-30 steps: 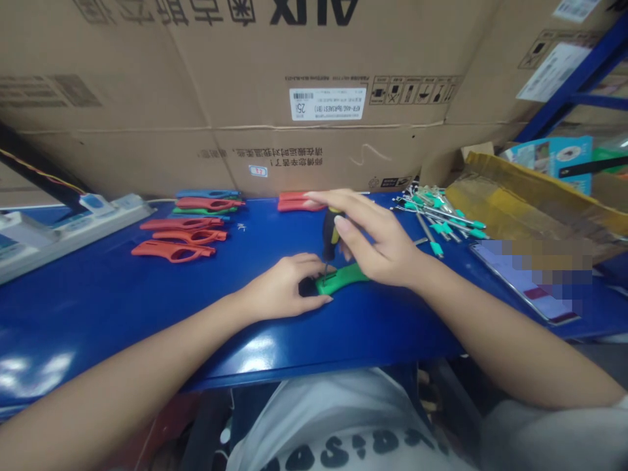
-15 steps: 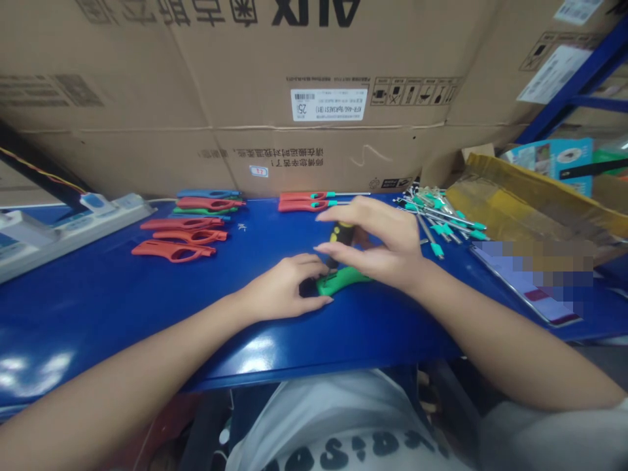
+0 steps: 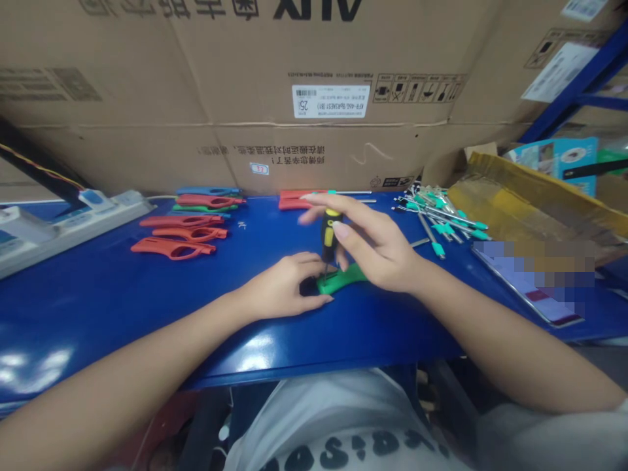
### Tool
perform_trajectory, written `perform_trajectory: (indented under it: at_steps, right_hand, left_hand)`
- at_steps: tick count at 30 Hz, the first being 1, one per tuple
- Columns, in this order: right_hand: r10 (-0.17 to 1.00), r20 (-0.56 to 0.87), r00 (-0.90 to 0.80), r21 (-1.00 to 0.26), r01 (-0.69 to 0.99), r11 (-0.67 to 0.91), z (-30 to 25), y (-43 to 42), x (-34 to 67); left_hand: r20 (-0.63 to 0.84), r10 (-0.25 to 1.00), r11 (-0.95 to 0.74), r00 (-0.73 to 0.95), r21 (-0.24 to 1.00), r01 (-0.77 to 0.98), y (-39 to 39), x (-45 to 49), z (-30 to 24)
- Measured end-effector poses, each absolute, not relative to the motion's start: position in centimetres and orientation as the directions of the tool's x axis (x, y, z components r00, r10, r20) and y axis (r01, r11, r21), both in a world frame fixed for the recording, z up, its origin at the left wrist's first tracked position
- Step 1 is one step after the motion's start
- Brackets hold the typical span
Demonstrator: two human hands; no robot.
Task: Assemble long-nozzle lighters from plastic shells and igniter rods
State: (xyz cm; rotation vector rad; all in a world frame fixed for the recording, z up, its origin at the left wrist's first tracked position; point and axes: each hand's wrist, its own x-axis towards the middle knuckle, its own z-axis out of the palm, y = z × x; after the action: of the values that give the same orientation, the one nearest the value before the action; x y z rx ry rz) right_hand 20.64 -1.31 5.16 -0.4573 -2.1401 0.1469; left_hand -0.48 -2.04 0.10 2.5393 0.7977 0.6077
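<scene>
My left hand (image 3: 287, 288) lies on the table, its fingers closed around the left end of a green long-reach lighter casing (image 3: 343, 280). That end is hidden under the fingers. With my right hand (image 3: 375, 245) I hold a black-and-yellow screwdriver (image 3: 328, 239) by its handle, thumb on one side and some fingers raised. The screwdriver stands nearly upright, its tip down at the green casing close to my left fingertips. My right hand covers the casing's right end.
Red, blue and green casings (image 3: 174, 248) lie at left near a white power strip (image 3: 73, 226). Red casings with metal rods (image 3: 294, 199) are behind my hands. A pile of rods with teal ends (image 3: 444, 219), a phone (image 3: 527, 284) and a taped carton (image 3: 540, 196) are at right.
The screwdriver has tipped from a slant to nearly upright, and my right hand's fingers have shifted around its handle. My left hand and the green casing stay in place.
</scene>
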Motion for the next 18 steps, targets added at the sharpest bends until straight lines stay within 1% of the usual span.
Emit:
perform_trajectory:
  at_steps: [1,2,5,6,7,10,11,12,14,15,16,17,18]
  right_hand:
    - [0.403,0.750,-0.525,-0.311,0.258,0.915,5.16,-1.27,20.68]
    - [0.400,0.757,-0.517,-0.306,0.261,0.916,5.14,-1.22,20.73]
    - [0.290,0.843,-0.453,-0.153,0.315,0.937,5.05,-1.06,20.89]
    - [0.272,0.851,-0.450,-0.132,0.319,0.939,5.06,-1.06,20.88]
    - [0.287,0.839,-0.462,-0.151,0.308,0.939,5.09,-1.09,20.84]
    - [0.402,0.746,-0.531,-0.322,0.241,0.916,5.19,-1.25,20.63]
    - [0.414,0.741,-0.528,-0.339,0.238,0.910,5.19,-1.26,20.60]
    - [0.399,0.762,-0.510,-0.315,0.247,0.917,5.16,-1.24,20.62]
    - [0.308,0.830,-0.465,-0.191,0.282,0.940,5.06,-1.14,20.73]
    - [0.273,0.842,-0.465,-0.144,0.294,0.945,5.02,-1.08,20.78]
    - [0.267,0.833,-0.484,-0.135,0.291,0.947,4.99,-1.04,20.80]
    - [0.292,0.805,-0.516,-0.167,0.275,0.947,4.99,-1.03,20.78]
    - [0.341,0.763,-0.550,-0.233,0.257,0.938,4.99,-1.02,20.74]
  left_hand:
    - [0.280,0.608,-0.754,0.743,0.496,0.430,-2.03,-0.49,0.08]
    - [0.281,0.607,-0.755,0.743,0.494,0.430,-2.02,-0.50,0.07]
    - [0.292,0.614,-0.756,0.734,0.484,0.440,-2.03,-0.51,0.06]
    - [0.293,0.616,-0.756,0.732,0.483,0.443,-2.03,-0.50,0.07]
    - [0.290,0.616,-0.754,0.732,0.484,0.443,-2.04,-0.50,0.10]
    - [0.270,0.613,-0.749,0.742,0.497,0.438,-2.03,-0.51,0.13]
    - [0.267,0.612,-0.749,0.745,0.499,0.436,-2.02,-0.52,0.10]
    - [0.272,0.611,-0.751,0.744,0.498,0.434,-2.01,-0.53,0.07]
    - [0.288,0.609,-0.757,0.739,0.489,0.433,-2.00,-0.55,0.01]
    - [0.295,0.608,-0.759,0.737,0.486,0.432,-2.01,-0.55,0.01]
    - [0.296,0.608,-0.760,0.737,0.485,0.432,-2.02,-0.54,0.02]
    - [0.294,0.608,-0.759,0.737,0.485,0.433,-2.04,-0.53,0.05]
    - [0.290,0.609,-0.758,0.738,0.487,0.434,-2.06,-0.52,0.09]
